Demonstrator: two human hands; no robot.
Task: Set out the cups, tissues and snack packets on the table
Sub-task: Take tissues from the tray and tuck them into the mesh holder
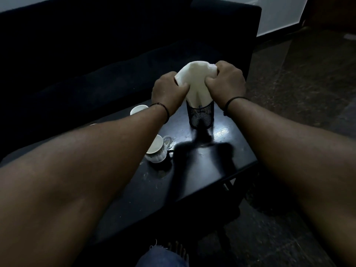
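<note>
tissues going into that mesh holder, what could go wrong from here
1. Both the left hand and the right hand grip only the tissues; nothing steadies the black mesh holder, so a hard push or tug could tip it.
2. If it falls left, it may strike the white cup nearby on the table.
3. Squeezing and stuffing could crumple or tear the tissues.

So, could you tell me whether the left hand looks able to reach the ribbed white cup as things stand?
Probably yes: the cup sits uncovered just beside the left forearm. But the left hand is busy gripping the tissues in the mesh holder and would have to let go.
</note>
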